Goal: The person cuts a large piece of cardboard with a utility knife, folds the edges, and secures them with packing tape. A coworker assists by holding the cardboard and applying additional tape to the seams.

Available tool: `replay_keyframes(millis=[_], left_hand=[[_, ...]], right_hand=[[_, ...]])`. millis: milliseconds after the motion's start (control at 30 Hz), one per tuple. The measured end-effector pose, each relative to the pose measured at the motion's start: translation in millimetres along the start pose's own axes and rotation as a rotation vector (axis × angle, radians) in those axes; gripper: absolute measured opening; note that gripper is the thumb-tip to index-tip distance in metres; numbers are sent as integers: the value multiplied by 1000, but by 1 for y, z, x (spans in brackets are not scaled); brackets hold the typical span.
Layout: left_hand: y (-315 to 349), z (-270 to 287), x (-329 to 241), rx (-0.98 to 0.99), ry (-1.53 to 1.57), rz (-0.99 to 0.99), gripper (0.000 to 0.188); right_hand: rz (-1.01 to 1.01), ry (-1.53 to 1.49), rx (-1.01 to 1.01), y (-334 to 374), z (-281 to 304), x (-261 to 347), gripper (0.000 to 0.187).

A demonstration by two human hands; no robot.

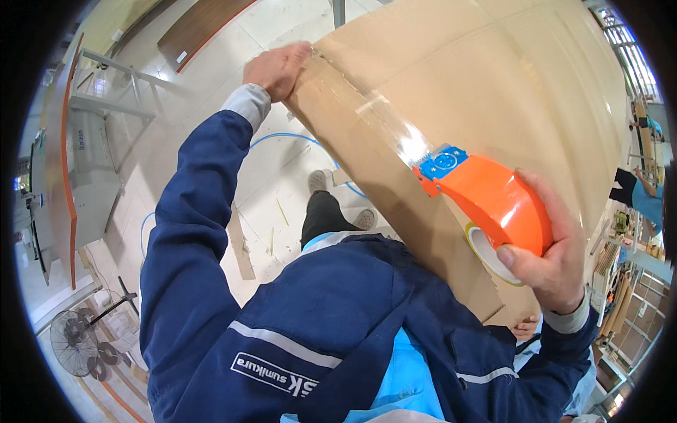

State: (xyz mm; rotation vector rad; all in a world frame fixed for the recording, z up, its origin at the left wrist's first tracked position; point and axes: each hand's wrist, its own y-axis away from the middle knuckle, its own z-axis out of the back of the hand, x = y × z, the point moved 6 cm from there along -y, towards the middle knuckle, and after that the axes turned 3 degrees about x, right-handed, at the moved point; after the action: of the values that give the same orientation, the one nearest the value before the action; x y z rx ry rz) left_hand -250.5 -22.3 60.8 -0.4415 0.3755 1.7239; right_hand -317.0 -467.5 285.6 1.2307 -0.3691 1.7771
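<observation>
Both hands busy — my left hand (276, 68) presses down on the far corner of the big cardboard box (493, 84), fingers curled over the edge, pinning the start of the clear tape strip (384, 120). My right hand (546, 247) grips the orange tape dispenser (486, 201), its blue blade end touching the box face near me. Tape already runs from the corner down to the dispenser — that stretch looks laid, but the strip is not cut yet and the box edge nearest me still looks bare.
</observation>
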Motion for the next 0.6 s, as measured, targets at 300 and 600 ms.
replay_keyframes(millis=[300,600], left_hand=[[144,-107,-134,-589,1700,364,42],[138,-119,-121,-512,1671,536,40]], right_hand=[[-20,91,-32,23,4,-3,84],[85,110,34,59,-1,-60,84]])
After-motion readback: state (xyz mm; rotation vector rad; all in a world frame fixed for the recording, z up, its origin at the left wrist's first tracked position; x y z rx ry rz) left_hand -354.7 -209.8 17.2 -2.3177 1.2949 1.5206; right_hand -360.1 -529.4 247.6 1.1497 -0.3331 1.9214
